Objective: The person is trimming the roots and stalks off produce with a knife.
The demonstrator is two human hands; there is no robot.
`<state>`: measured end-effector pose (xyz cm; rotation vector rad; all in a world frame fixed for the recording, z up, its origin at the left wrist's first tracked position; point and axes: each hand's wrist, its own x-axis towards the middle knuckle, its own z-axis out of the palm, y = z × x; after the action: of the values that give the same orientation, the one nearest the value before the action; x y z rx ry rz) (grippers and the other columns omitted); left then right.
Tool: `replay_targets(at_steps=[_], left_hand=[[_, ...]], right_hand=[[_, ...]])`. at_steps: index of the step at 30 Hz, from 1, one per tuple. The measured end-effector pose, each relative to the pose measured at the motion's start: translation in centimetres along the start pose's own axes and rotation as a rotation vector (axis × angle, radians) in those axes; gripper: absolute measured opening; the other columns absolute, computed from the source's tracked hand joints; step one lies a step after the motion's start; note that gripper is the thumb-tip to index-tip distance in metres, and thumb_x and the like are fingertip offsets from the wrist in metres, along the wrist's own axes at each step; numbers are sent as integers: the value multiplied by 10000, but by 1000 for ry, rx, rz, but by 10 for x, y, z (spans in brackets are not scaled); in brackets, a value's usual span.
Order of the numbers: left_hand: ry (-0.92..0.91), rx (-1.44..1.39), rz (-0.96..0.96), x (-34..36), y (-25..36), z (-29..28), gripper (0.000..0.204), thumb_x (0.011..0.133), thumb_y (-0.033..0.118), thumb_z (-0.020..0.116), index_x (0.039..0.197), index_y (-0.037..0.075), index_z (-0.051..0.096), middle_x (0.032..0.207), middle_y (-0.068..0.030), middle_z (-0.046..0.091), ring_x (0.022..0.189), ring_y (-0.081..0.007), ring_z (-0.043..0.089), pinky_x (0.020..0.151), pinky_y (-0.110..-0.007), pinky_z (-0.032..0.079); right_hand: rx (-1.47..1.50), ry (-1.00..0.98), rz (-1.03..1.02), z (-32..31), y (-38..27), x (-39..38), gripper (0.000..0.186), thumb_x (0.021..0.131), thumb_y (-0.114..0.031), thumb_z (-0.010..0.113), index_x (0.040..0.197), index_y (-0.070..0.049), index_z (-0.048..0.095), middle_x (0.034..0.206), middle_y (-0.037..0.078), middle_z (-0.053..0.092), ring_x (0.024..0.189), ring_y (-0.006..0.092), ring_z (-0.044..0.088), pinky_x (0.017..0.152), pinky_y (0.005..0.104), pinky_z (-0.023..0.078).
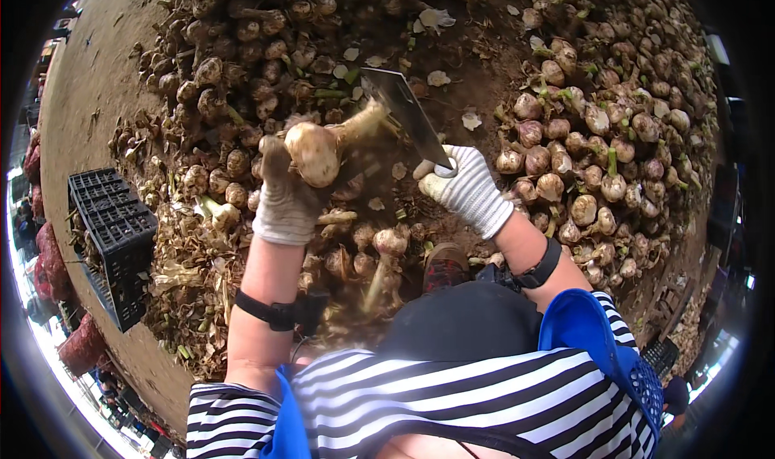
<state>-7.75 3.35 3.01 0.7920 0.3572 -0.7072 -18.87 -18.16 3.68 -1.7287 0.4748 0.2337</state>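
Note:
My left hand (280, 188), in a white knit glove, grips a pale garlic bulb (316, 152) whose long stalk points up and right toward the blade. My right hand (468, 188), gloved alike, holds a wide, dark cleaver (404, 112) by its handle, blade angled up to the left, close to the stalk. Whether the blade touches the stalk I cannot tell. Below my hands lie loose garlic bulbs with stalks (390, 245) among dry leaves.
Heaped garlic (549, 184) lies at the right, with more bulbs (210, 71) at the upper left. A black plastic crate (113, 217) stands left on the dirt floor (85, 112), near red sacks (52, 273). My shoe (444, 269) shows below the cleaver.

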Motion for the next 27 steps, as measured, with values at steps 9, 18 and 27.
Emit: replay_targets(at_steps=[9, 18, 27], left_hand=[[66, -241, 319, 1, -12, 17, 293, 745, 330, 684, 946, 119, 647, 881, -73, 649, 865, -257, 635, 705, -443, 564], [-637, 401, 254, -9, 14, 135, 508, 888, 420, 495, 1259, 74, 484, 1107, -114, 614, 1033, -194, 589, 879, -341, 489], [-339, 2720, -39, 24, -9, 9, 759, 651, 452, 762, 1247, 73, 482, 1036, -118, 618, 1043, -269, 578, 1113, -514, 190]], right_hand=[[-406, 3, -49, 14, 11, 20, 195, 760, -201, 552, 796, -43, 661, 676, 155, 638, 600, 278, 617, 647, 343, 526], [-195, -39, 236, 28, 115, 20, 296, 750, -206, 546, 935, 6, 638, 890, 175, 663, 823, 278, 631, 765, 343, 495], [-181, 123, 225, -20, 100, 14, 191, 757, -123, 569, 876, 16, 622, 645, 48, 581, 569, 99, 457, 556, 277, 424]])
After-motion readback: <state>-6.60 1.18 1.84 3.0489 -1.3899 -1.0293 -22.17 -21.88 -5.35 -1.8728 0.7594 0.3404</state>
